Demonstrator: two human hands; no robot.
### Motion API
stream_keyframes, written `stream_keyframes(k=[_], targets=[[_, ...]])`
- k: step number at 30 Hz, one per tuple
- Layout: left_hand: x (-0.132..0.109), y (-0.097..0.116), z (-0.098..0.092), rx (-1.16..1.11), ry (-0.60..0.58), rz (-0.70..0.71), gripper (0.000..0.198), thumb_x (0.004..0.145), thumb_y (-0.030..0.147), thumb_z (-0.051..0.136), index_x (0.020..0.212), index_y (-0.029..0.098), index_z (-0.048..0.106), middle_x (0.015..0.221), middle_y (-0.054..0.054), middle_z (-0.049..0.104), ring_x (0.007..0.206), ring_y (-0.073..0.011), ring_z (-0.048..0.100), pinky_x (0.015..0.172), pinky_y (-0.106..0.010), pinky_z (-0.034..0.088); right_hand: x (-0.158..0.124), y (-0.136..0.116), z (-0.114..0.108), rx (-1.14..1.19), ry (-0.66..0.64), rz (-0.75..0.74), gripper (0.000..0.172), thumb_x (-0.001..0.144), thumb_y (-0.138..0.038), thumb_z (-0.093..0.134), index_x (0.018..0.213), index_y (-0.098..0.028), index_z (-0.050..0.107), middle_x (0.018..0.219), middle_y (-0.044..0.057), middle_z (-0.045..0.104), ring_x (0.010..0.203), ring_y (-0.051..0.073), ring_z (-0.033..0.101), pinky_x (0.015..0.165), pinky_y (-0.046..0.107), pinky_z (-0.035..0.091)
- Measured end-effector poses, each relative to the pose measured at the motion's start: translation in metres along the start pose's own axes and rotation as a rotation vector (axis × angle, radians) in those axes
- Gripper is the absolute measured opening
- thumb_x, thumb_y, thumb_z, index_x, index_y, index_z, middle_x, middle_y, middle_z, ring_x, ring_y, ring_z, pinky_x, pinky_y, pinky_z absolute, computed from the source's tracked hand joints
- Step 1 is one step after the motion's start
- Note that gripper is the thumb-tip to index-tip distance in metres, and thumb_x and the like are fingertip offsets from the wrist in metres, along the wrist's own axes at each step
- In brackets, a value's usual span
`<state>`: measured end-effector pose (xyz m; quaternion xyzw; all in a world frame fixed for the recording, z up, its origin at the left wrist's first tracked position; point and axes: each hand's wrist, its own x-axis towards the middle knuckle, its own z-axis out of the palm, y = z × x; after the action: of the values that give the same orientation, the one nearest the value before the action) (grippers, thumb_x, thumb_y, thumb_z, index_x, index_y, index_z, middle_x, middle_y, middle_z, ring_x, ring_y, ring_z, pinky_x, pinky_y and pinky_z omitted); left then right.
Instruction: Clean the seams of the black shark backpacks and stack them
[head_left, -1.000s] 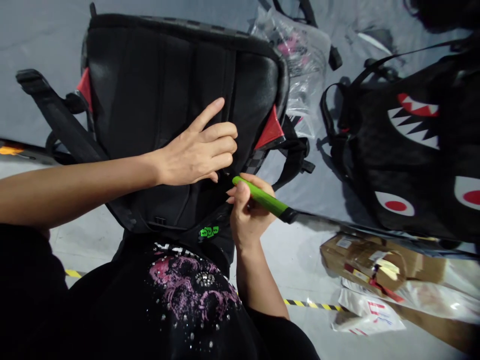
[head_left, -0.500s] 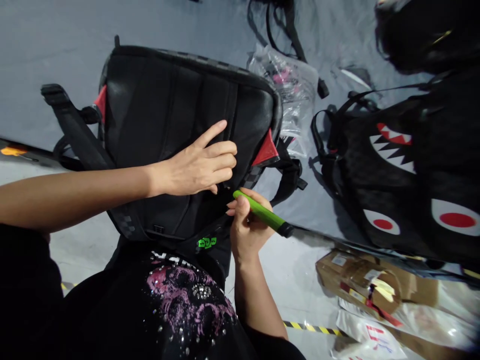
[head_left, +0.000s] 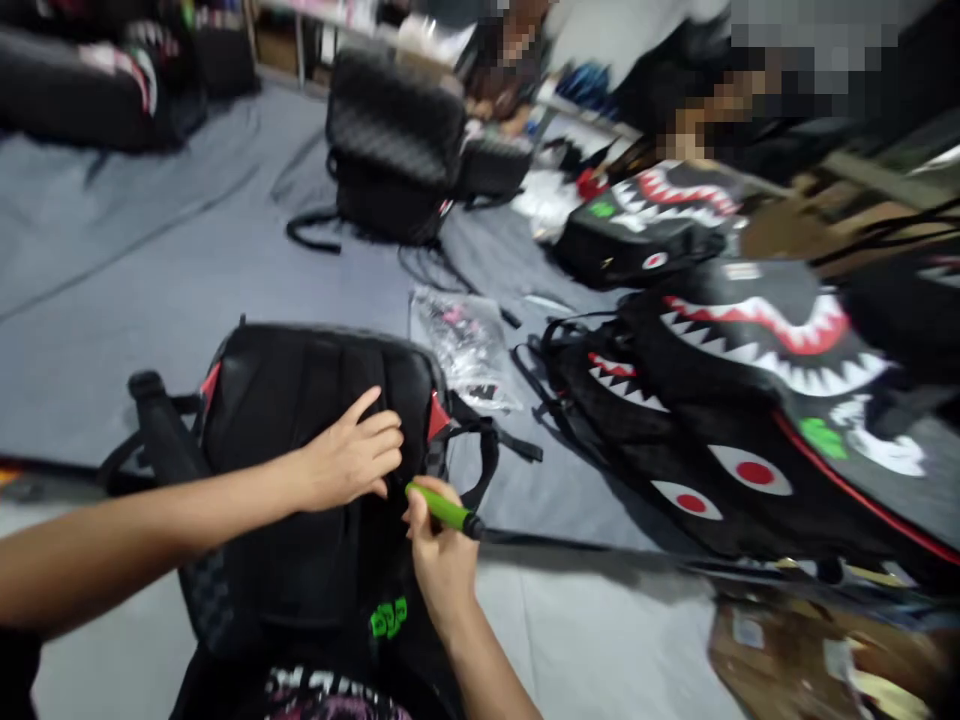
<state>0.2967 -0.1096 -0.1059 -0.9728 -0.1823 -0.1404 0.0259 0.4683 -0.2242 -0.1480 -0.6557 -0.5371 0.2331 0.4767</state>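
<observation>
My left hand rests with fingers loosely curled on the black backpack lying at seven o'clock, while my right hand grips a green-handled tool at the backpack's four o'clock corner.

Quick tally: one smooth black backpack lower left, one quilted black backpack top middle, three shark-mouth backpacks on the right, one green-handled tool, one clear plastic bag, one cardboard box lower right.

Bare left hand, bare right hand, black pink-printed top.
</observation>
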Motion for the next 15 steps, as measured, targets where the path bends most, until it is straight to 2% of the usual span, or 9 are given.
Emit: stream_keyframes(k=[4, 7, 10, 12, 15], targets=[[0.007, -0.003, -0.008, 0.041, -0.053, 0.006, 0.032, 0.080, 0.044, 0.078, 0.093, 0.020, 0.062, 0.099, -0.007, 0.068, 0.112, -0.0305, 0.060, 0.117, -0.065, 0.032, 0.007, -0.001, 0.006, -0.026, 0.035, -0.114, 0.025, 0.097, -0.039, 0.053, 0.099, -0.020, 0.068, 0.075, 0.004, 0.072, 0.058, 0.019, 0.069, 0.050, 0.027, 0.053], [0.023, -0.009, -0.019, 0.129, -0.201, 0.025, 0.035, 0.074, 0.043, 0.082, 0.087, 0.018, 0.063, 0.089, -0.007, 0.068, 0.095, -0.0280, 0.064, 0.101, -0.051, 0.048, 0.010, -0.001, 0.005, -0.069, 0.042, -0.195, 0.028, 0.098, -0.039, 0.051, 0.088, -0.020, 0.069, 0.066, 0.003, 0.070, 0.053, 0.019, 0.067, 0.049, 0.027, 0.052], [0.037, -0.010, -0.038, 0.181, -0.335, 0.039, 0.034, 0.071, 0.043, 0.084, 0.083, 0.017, 0.066, 0.083, -0.007, 0.071, 0.084, -0.0263, 0.067, 0.081, -0.040, 0.051, 0.003, -0.003, 0.000, 0.003, 0.091, -0.205, 0.025, 0.097, -0.038, 0.054, 0.092, -0.019, 0.070, 0.071, 0.003, 0.073, 0.061, 0.020, 0.071, 0.057, 0.027, 0.056], [0.035, -0.003, -0.052, 0.190, -0.323, 0.054, 0.026, 0.076, 0.040, 0.080, 0.083, 0.018, 0.068, 0.083, -0.007, 0.072, 0.083, -0.0263, 0.069, 0.080, -0.039, 0.049, -0.007, -0.012, -0.004, 0.151, 0.097, -0.244, 0.023, 0.096, -0.034, 0.055, 0.108, -0.020, 0.070, 0.092, 0.005, 0.077, 0.081, 0.021, 0.075, 0.074, 0.028, 0.060], [0.008, 0.008, -0.075, 0.175, -0.144, 0.051, 0.015, 0.085, 0.035, 0.067, 0.089, 0.020, 0.069, 0.085, -0.008, 0.074, 0.083, -0.0301, 0.070, 0.078, -0.042, 0.049, -0.020, -0.038, -0.013, 0.268, 0.089, -0.379, 0.031, 0.097, -0.030, 0.055, 0.125, -0.023, 0.066, 0.120, 0.005, 0.074, 0.107, 0.019, 0.071, 0.097, 0.031, 0.056]])
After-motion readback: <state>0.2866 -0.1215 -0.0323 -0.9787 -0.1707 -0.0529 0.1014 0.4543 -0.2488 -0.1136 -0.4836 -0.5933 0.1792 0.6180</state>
